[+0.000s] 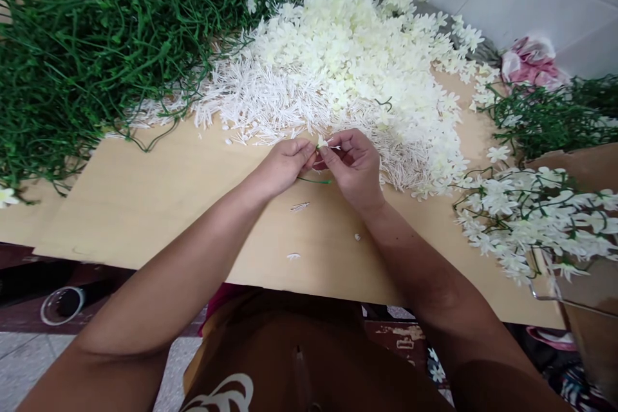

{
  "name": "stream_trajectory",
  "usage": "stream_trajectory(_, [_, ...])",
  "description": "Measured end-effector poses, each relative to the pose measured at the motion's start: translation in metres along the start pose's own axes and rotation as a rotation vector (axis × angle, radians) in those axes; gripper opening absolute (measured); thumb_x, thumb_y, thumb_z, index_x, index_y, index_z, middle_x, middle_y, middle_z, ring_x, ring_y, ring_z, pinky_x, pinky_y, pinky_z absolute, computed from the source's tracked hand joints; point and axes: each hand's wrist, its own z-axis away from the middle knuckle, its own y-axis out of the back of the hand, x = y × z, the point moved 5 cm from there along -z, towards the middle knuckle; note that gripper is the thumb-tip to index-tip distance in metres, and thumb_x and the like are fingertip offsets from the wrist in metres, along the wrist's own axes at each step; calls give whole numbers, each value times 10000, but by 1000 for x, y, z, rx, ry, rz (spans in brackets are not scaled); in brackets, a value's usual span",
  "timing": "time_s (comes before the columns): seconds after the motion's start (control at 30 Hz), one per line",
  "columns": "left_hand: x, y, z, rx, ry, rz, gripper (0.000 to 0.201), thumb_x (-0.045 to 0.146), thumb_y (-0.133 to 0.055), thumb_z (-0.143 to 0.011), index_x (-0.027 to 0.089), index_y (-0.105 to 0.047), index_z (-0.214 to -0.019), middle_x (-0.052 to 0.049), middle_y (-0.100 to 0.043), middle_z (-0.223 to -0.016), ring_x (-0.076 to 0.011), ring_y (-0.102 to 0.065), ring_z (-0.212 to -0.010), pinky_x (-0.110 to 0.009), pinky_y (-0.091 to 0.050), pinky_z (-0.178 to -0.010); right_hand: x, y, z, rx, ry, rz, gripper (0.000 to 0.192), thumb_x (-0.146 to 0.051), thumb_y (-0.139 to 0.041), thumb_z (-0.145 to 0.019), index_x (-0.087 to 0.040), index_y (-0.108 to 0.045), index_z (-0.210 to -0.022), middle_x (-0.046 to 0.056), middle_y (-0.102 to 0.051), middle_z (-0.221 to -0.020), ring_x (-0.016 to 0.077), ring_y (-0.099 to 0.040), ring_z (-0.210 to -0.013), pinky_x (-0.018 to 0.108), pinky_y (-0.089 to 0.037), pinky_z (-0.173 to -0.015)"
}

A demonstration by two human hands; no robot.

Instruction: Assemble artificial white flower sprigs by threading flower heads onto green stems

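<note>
Two hands pinch a small flower at mid-frame

The left hand (284, 164) and right hand (355, 164) meet fingertip to fingertip, grasping a white flower (322, 141) on a thin green stem (315, 180), above the board (145, 206), beside the petal heap (347, 58).

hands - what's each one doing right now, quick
Left hand: pinched shut on the thin green stem.
Right hand: pinched shut on the small white flower.
</note>
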Motion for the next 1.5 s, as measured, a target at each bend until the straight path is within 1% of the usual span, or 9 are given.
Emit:
stream_trajectory(0.13, [-1, 0, -1, -5, 4, 10, 420, 296, -537, -880, 170, -393, -506, 50, -310, -455, -62, -253, -445, -237, -209, -487, 0, 0, 0, -26, 7, 24, 248, -414, -671, -791, -229, -506, -805, -54, -583, -718, 84, -646, -619, 243, -588, -614])
stream_trajectory(0.27, [-1, 1, -2, 5, -2, 20, 407, 251, -528, -874, 168, -391, -499, 51, -319, -449, -57, -260, -441, -230, -203, -483, 1, -2, 0, -39, -1, 18, 213, -395, -657, -802, -232, -520, -793, -50, -584, -684, 101, -647, -608, 260, -587, -601])
stream_trajectory(0.47, [1, 2, 0, 19, -23, 7, 387, 193, -488, -869, 164, -390, -495, 55, -319, -447, -53, -263, -440, -221, -216, -486, 4, -3, 1, -25, 33, -44, 193, -375, -673, -805, -230, -545, -797, -49, -602, -698, 96, -638, -576, 291, -616, -648])
stream_trajectory(0.7, [3, 2, 1, 36, 6, -154, 365, 159, -477, -851, 161, -389, -496, 52, -342, -451, -59, -279, -451, -223, -231, -500, 3, 0, 2, -8, 70, 19, 150, -327, -654, -818, -216, -554, -813, -37, -602, -713, 92, -655, -596, 246, -597, -607])
stream_trajectory(0.87, [6, 1, 1, 38, 39, -267, 361, 137, -432, -866, 161, -416, -506, 58, -337, -447, -65, -273, -446, -229, -237, -507, -1, 2, 3, -37, 100, 111, 101, -271, -628, -828, -196, -562, -809, -26, -579, -755, 85, -652, -625, 232, -574, -606])
stream_trajectory(1.1, [4, 1, 0, 35, 25, -322, 355, 147, -421, -869, 163, -413, -514, 56, -358, -473, -71, -292, -472, -233, -257, -537, 3, 1, 4, -12, 110, 132, 67, -219, -589, -834, -198, -548, -786, -30, -574, -726, 84, -633, -594, 239, -547, -587])
stream_trajectory(1.27, [2, 0, 0, -3, -3, -324, 349, 177, -425, -864, 171, -398, -516, 58, -357, -476, -75, -304, -477, -234, -262, -544, 1, -1, 7, 10, 141, 173, 66, -158, -557, -821, -204, -546, -774, -26, -567, -726, 90, -614, -591, 252, -530, -585])
stream_trajectory(1.43, [-1, 2, -1, 34, 8, -394, 339, 223, -435, -871, 175, -412, -536, 50, -386, -481, -82, -335, -482, -240, -255, -535, -2, -2, 9, 35, 193, 248, 100, -125, -537, -814, -201, -547, -750, -7, -569, -732, 114, -593, -648, 275, -517, -614])
stream_trajectory(1.5, [-2, 2, -2, 38, 8, -392, 341, 223, -435, -874, 174, -417, -538, 50, -381, -479, -82, -331, -482, -240, -253, -533, -1, -1, 8, 44, 178, 244, 77, -142, -545, -815, -202, -554, -767, -4, -580, -739, 116, -595, -654, 275, -514, -614])
